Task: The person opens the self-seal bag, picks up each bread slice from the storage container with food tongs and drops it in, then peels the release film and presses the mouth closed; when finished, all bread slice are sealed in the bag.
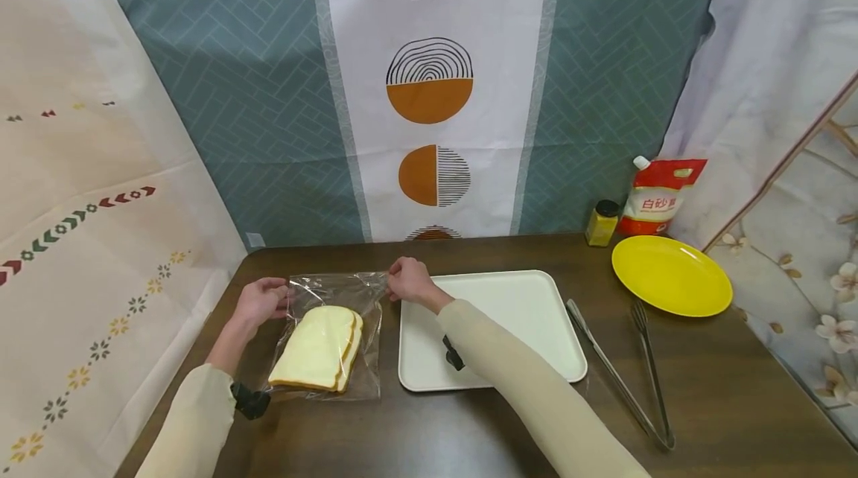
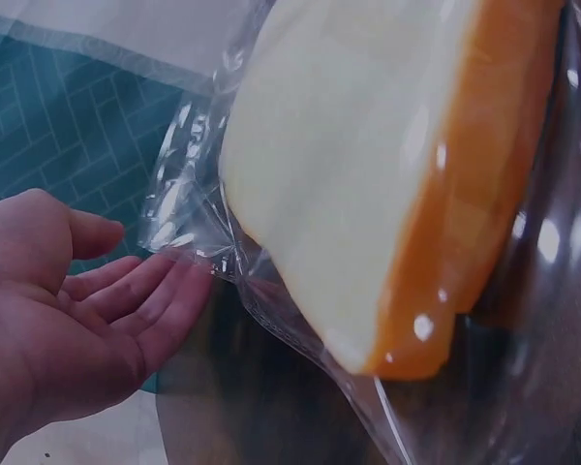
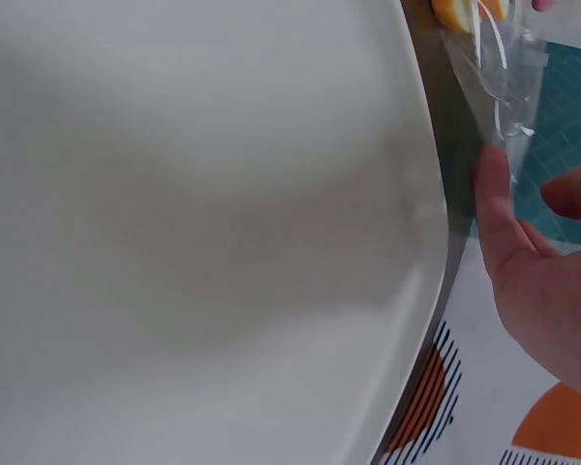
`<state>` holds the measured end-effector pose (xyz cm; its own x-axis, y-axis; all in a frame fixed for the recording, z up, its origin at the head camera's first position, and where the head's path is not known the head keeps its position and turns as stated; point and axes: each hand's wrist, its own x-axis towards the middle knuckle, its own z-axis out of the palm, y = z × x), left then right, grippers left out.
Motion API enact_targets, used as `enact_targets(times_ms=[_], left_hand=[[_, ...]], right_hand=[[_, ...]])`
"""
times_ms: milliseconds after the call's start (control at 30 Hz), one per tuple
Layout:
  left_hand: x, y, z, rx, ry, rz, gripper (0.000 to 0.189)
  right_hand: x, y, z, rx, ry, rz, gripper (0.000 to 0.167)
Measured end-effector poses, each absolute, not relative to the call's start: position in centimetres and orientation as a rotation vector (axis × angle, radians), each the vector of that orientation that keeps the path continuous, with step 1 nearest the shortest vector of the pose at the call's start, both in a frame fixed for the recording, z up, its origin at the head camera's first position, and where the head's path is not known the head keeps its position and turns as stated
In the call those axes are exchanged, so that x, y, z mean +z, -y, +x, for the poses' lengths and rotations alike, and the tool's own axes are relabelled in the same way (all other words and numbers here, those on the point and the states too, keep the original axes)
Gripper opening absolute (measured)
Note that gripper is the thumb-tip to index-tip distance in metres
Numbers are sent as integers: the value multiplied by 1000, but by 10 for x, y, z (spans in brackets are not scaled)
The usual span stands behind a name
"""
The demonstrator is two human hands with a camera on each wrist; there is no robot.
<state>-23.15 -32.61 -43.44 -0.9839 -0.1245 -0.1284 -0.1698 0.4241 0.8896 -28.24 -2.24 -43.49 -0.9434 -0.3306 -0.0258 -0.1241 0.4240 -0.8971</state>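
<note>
Two slices of bread [image 1: 313, 348], pale with a brown crust, lie overlapping inside a clear plastic bag [image 1: 365, 381] on the left of the table. At the bag's upper left corner is my left hand [image 1: 260, 301]. The left wrist view shows its fingers [image 2: 179, 295] loosely extended, touching the bag's edge from below, thumb apart. My right hand [image 1: 409, 281] is at the upper right corner of the bag. Seen from the right wrist, its index finger [image 3: 494, 184] lies against the plastic and the thumb stands away from it.
Right of the bag lies a white tray [image 1: 496, 292], with my right forearm over it. Metal tongs [image 1: 620, 385] rest beyond the tray. Farther right are a yellow plate [image 1: 670, 273], a yellow jar with a black lid [image 1: 602, 225] and a red-and-white spouted pouch [image 1: 657, 199].
</note>
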Motion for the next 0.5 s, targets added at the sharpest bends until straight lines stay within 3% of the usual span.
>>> enact_targets(times_ms=[233, 500], left_hand=[[-438, 328, -222, 1390, -2789, -205, 43], [-428, 324, -199, 986, -3134, 38, 39]], right_hand=[[-428, -17, -284, -1532, -2518, -514, 29], [-415, -103, -281, -1228, -2860, -656, 27]])
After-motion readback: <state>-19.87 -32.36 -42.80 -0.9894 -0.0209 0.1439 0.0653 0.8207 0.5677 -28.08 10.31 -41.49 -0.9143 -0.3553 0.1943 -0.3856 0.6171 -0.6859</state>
